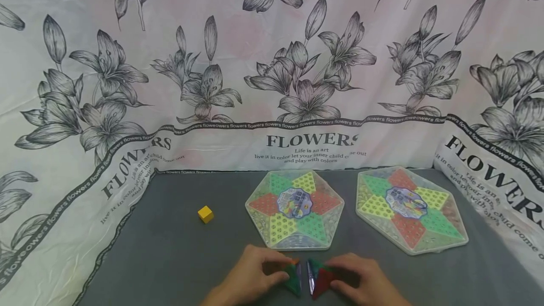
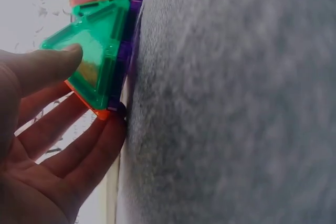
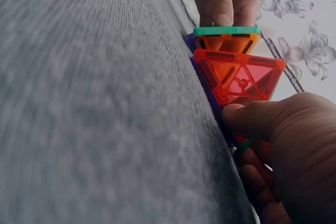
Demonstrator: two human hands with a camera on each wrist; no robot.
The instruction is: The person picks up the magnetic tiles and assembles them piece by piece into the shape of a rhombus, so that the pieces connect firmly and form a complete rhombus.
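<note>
Low on the grey table, my left hand (image 1: 255, 270) grips a small pyramid-like block of translucent magnetic tiles (image 1: 293, 277), with green, orange and purple sides. Its thumb lies against the green triangular tile (image 2: 97, 59) in the left wrist view. My right hand (image 1: 363, 277) pinches a similar magnetic-tile block (image 1: 322, 281) between thumb and fingers. A red triangular tile (image 3: 244, 77) faces the right wrist camera, with purple along the table side. The two blocks stand side by side with a narrow gap between them in the head view. Curled fingers partly hide both.
Behind the hands lies a hexagonal Chinese checkers board (image 1: 295, 209), with a second hexagonal board (image 1: 410, 209) to its right. A yellow cube (image 1: 206, 214) sits on the left of the table (image 1: 170, 259). A flower-printed cloth (image 1: 238, 150) encloses the back and sides.
</note>
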